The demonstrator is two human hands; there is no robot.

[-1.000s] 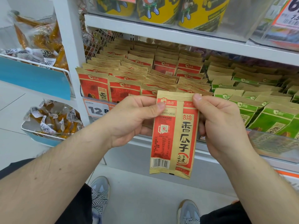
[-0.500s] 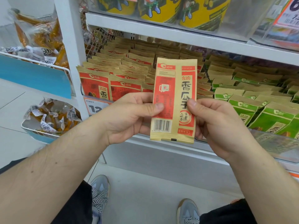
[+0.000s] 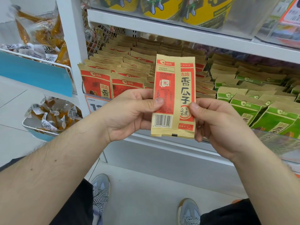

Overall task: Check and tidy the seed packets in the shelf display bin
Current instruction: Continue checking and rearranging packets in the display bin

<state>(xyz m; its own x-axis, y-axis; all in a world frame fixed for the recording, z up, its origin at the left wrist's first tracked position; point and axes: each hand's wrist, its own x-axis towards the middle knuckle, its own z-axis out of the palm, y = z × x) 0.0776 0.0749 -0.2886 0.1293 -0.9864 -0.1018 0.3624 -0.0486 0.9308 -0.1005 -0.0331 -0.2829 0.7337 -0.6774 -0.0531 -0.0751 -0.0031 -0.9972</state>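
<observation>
I hold one red-and-tan seed packet (image 3: 173, 88) upright in front of the shelf, its back with barcode and date print facing me. My left hand (image 3: 129, 112) pinches its left edge, thumb on the front. My right hand (image 3: 215, 120) pinches its lower right edge. Behind it, the display bin (image 3: 103, 93) holds several rows of matching red seed packets (image 3: 113, 73) standing on end.
Green seed packets (image 3: 253, 101) fill the bin section to the right behind a clear front lip (image 3: 279, 140). Yellow tubs (image 3: 191, 8) stand on the shelf above. Wire baskets of wrapped snacks (image 3: 52, 114) hang at the left. My shoes are on the floor below.
The packet has risen from below the shelf edge to in front of the red rows. Both hands slid from its top corners down to its lower half.
</observation>
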